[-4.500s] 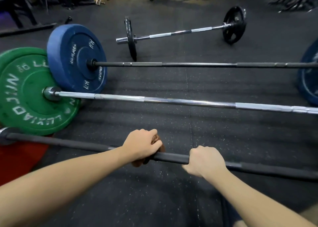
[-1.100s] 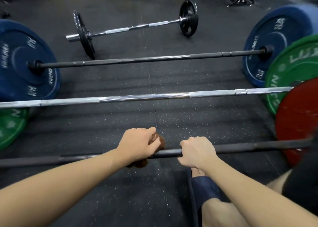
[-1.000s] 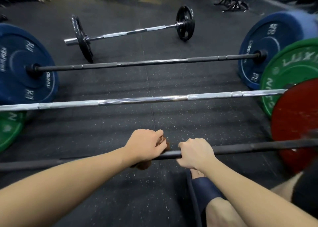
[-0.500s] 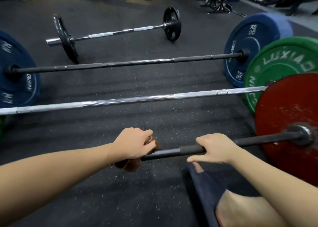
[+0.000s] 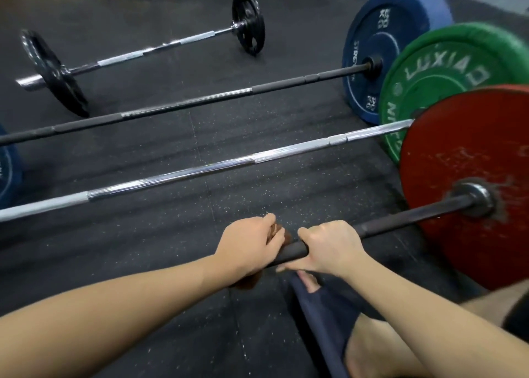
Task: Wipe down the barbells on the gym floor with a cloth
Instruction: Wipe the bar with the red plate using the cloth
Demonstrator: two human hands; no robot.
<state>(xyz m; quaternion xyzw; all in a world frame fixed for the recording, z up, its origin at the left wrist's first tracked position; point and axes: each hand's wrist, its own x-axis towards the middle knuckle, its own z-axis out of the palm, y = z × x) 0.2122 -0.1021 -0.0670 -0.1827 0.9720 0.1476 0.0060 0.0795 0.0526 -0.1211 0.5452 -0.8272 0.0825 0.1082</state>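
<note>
Black speckled rubber floor [image 5: 160,263] — left hand [image 5: 249,246] clasps cloth [image 5: 277,232] round bar [image 5: 400,220], right hand [image 5: 329,249] grips bar

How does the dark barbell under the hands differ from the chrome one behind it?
The dark barbell is dull and near-black; the chrome barbell is shiny. The dark barbell carries a red plate at its right end, the chrome barbell a green plate. The left hand, with a brown cloth, and the right hand grip the dark barbell; neither touches the chrome barbell. Both lie on the floor.
</note>
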